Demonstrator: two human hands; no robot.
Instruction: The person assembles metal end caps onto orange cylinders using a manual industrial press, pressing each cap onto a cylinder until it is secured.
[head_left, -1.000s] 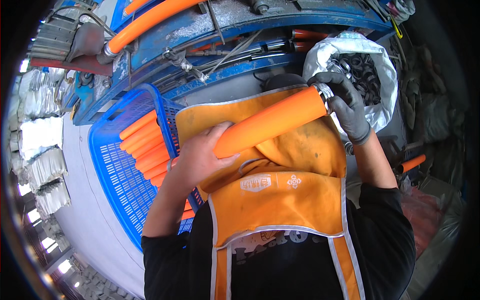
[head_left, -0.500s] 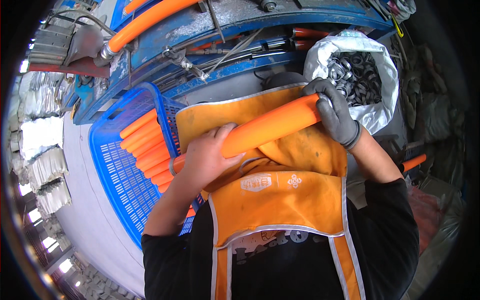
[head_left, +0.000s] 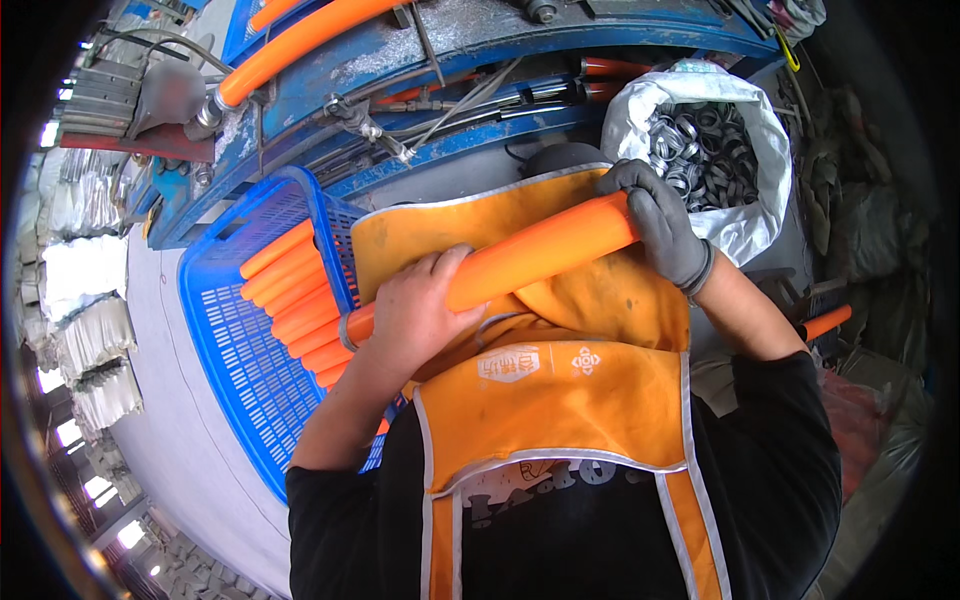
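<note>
One bare left hand [head_left: 420,305] is gripping the orange tube [head_left: 545,250]; the gloved right hand [head_left: 657,222] is clasping its end, apparently working there. Next move is probably requiring steady hold.

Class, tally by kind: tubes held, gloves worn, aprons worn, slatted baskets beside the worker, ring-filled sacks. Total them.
Orange cylindrical tube: 1
Dark grey glove: 1
Orange cloth apron: 1
Blue plastic basket: 1
Crumpled white sack: 1
Total: 5

A white printed block of characters [head_left: 510,364] and small white emblem [head_left: 586,361] mark the orange cloth apron [head_left: 560,420]; grey lettering [head_left: 595,474], partly covered, crosses the black fabric shirt [head_left: 570,545].
</note>
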